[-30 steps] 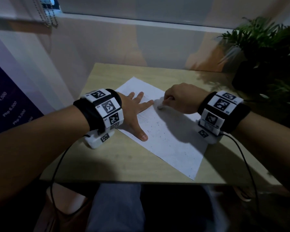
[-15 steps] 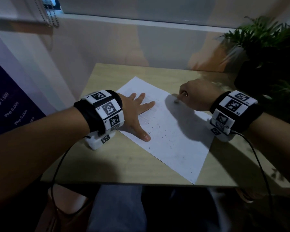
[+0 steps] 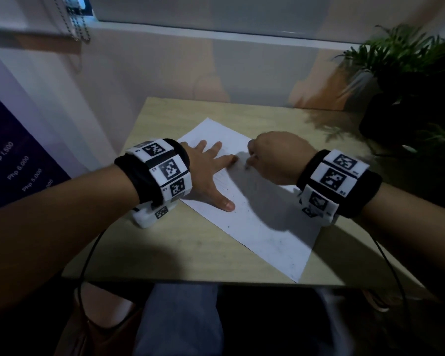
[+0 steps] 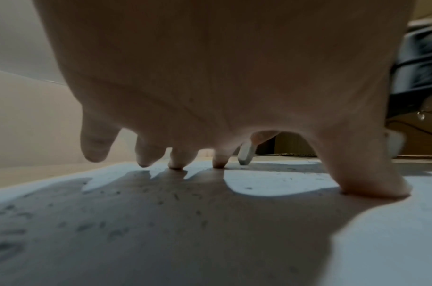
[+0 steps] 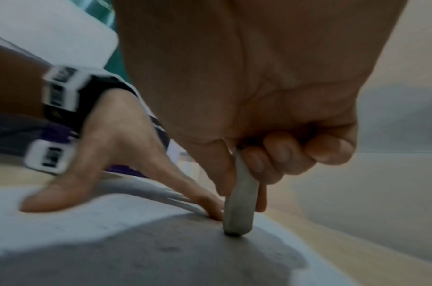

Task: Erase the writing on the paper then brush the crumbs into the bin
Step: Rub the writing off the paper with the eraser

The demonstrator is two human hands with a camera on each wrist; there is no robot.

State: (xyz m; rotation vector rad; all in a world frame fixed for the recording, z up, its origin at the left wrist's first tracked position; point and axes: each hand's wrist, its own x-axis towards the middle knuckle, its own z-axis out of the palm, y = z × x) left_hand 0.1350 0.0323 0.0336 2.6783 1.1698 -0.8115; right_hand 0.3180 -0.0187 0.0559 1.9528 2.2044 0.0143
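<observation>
A white sheet of paper lies at an angle on the light wooden table, dotted with dark eraser crumbs. My left hand lies flat on the sheet's left part with fingers spread, pressing it down. My right hand pinches a pale stick eraser, whose tip touches the paper just right of my left index fingertip. The eraser also shows past my left fingers. Faint pencil lines remain under my left hand. No bin is in view.
A potted plant in a dark pot stands at the table's back right corner. A pale wall and window sill run behind the table. Cables hang from both wristbands past the table's near edge. A purple sign is at the far left.
My right hand swung right with the eraser, then came back left, so the tip again sits close to my left index finger. My left hand stayed flat on the paper.
</observation>
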